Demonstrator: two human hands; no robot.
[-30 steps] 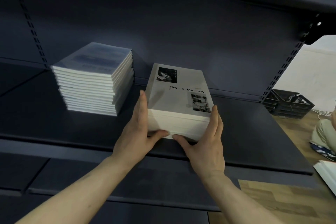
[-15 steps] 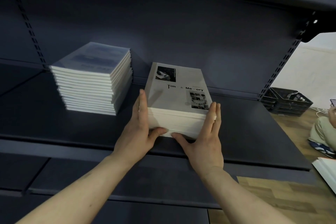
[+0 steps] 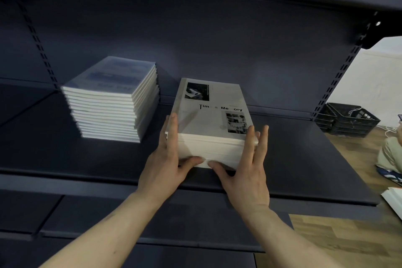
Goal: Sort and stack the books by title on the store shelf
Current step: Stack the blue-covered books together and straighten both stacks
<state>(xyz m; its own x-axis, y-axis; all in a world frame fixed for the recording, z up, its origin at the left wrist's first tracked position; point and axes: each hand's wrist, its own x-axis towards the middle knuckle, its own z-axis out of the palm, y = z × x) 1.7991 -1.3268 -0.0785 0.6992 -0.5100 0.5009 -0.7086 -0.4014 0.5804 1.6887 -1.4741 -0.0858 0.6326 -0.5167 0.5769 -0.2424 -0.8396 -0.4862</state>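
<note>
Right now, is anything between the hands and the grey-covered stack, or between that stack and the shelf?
Nothing visible. The left hand and right hand press straight against the grey-covered stack, which already rests on the shelf, apart from the blue-covered stack.

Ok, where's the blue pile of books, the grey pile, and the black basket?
Blue book pile (image 3: 113,102), head view, front page edges.
Grey book pile (image 3: 208,115), head view, top cover.
Black basket (image 3: 348,123), head view, front wall.

Left grip (image 3: 165,165) and right grip (image 3: 245,172) flat, fingers straight, apparently pressing inward.
</note>
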